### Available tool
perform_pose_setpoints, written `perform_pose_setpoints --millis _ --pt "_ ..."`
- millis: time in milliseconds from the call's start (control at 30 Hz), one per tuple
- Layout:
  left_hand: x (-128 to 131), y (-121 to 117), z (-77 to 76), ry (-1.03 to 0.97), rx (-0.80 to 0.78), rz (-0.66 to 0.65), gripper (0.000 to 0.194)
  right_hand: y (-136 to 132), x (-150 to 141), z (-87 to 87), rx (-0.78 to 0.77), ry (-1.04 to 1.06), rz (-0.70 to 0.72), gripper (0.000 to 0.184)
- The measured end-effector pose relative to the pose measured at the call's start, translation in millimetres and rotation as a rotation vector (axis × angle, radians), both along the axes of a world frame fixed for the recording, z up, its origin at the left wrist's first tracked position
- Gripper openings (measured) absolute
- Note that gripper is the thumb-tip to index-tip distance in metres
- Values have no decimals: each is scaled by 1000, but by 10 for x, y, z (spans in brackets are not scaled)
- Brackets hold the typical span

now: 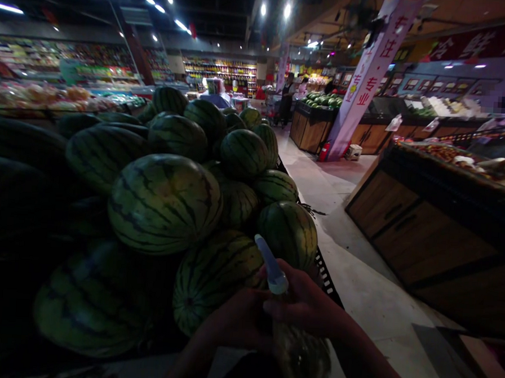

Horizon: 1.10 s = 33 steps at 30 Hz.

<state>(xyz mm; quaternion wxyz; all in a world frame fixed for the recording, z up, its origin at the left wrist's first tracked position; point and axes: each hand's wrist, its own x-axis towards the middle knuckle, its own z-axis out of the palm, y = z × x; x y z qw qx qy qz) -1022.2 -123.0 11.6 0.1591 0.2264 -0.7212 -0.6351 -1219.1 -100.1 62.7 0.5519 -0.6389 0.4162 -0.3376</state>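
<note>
Both of my hands are low in the view, close together at the edge of the watermelon pile. My right hand (301,299) is closed around the neck of a bottle (305,355), its thumb lying across the near side just below the pale top (269,263). The bottle is tilted, with that top pointing toward eleven o'clock and the clear, rounded body hanging toward five o'clock. My left hand (245,318) is just to the nine o'clock side of it; it's dark there, so I can't tell whether those fingers are gripping the bottle or only resting near it.

At ten o'clock from my left hand, and near it, sits a striped watermelon (216,280), with a larger, paler-lit melon (165,204) farther out the same way. Just beyond the bottle's top, toward one o'clock, another round melon (288,233) lies beside the slotted black rim (326,277) of the bin. Past that rim is the pale floor (339,227), and at two o'clock a wooden counter (419,243) holds produce. Well away at one o'clock stand a pillar (363,82) with red lettering and a red extinguisher (324,151); a person in dark clothing (286,100) is at twelve.
</note>
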Motion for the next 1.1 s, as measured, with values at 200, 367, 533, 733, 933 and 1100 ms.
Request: perform_pose_setpoints --millis 200,367,533,733,933,1100 --pt "-251 108 -64 124 89 7 63 33 -275 -70 15 44 1 53" --pt "-361 83 -54 84 58 -17 55 62 -410 -114 12 19 -56 55" --pt "-346 16 -179 115 112 -26 63 59 -438 -148 -22 70 -102 47" --pt "-327 -39 -380 182 262 -25 63 47 -486 -250 -3 12 -117 53" --pt "-372 -85 -343 169 170 -20 61 108 -607 -245 0 31 -202 53" --pt "-319 -90 -346 98 186 39 64 129 -718 -298 44 -1 -203 52"
